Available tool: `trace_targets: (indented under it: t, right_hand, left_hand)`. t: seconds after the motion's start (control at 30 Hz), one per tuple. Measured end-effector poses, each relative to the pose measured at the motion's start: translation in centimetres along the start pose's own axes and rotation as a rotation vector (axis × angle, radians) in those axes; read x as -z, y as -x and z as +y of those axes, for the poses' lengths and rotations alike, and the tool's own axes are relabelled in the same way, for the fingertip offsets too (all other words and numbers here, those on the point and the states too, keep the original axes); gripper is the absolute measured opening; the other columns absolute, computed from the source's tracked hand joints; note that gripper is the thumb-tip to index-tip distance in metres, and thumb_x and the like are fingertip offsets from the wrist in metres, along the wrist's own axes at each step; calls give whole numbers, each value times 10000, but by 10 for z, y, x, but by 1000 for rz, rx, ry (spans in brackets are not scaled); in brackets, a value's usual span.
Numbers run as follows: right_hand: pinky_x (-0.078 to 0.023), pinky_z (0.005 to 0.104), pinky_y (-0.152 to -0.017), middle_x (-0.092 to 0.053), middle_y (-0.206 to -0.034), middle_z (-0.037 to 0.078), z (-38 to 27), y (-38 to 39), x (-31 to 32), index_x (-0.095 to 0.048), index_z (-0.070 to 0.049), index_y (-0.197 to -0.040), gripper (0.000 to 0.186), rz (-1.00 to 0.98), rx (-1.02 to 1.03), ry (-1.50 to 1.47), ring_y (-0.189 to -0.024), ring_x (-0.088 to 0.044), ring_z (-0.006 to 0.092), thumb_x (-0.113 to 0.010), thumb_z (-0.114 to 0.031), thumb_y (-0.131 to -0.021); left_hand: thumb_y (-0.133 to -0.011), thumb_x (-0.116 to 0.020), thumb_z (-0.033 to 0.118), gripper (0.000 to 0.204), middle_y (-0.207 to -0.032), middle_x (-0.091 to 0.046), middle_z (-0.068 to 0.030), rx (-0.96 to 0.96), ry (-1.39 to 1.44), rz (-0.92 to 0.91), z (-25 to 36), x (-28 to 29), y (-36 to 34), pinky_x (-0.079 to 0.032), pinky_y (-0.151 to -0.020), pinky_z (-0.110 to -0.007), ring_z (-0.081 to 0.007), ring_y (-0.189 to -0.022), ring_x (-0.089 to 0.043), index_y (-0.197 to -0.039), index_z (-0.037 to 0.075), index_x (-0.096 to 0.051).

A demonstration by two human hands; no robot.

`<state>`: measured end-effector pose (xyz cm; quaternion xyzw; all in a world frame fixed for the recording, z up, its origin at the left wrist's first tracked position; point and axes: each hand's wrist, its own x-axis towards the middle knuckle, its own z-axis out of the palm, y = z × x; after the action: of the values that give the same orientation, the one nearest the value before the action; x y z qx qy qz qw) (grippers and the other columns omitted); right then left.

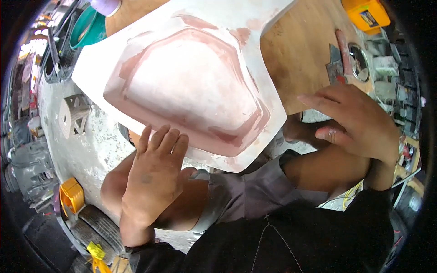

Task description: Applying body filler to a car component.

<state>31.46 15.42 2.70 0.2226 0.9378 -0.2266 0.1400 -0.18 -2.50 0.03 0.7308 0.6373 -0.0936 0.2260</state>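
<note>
Four fingers of our left hand (pixel 154 177) lie extended on the near rim of the panel (pixel 182 82); our right hand (pixel 357 118) hovers open, gripping nothing. Panel rests on the table (pixel 296 59), overhanging our lap (pixel 246 193); leaning on that rim could tip it. Green bowl (pixel 97 30) holds something we can't identify; yellow tub (pixel 380 18), contents unclear.

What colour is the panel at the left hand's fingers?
The panel is white with patchy brownish-pink areas, best seen in the head view.

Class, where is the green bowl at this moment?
In the head view, the green bowl is at the upper left, beside the upper-left edge of the white panel and next to the purple container.
</note>
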Motion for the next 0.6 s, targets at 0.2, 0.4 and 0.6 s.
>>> trace_targets:
  t: [0.2, 0.4, 0.6]
  right_hand:
    - [-429, 421, -980, -584, -1234, 177, 1, 8, 6, -518, -62, -1385, 605, -74, -157, -134, -1141, -546, 360, -691, -225, -828]
    - [-455, 430, -936, -613, -1168, 160, 16, 32, -10, -598, -68, -1267, 481, 146, -237, -63, -1087, -572, 368, -660, -16, -793]
    - [-477, 418, -800, -640, -919, 121, 11, 30, -16, -604, -5, -846, 173, 342, -147, -36, -910, -601, 334, -657, 39, -687]
  left_hand:
    - [-808, -721, 255, 568, -1264, -565, -180, -38, 48, -47, -4, 5, -2, -310, -1143, -478, -363, -1261, -482, -1275, -19, -548]
    - [-847, -699, 283, 562, -1227, -588, -191, -79, 127, -51, -7, 15, -6, -335, -1112, -466, -366, -1227, -506, -1292, -19, -535]
    - [-872, -664, 298, 580, -1231, -572, -183, -99, 106, -80, -8, 10, -14, -339, -1102, -457, -362, -1201, -511, -1338, -2, -491]
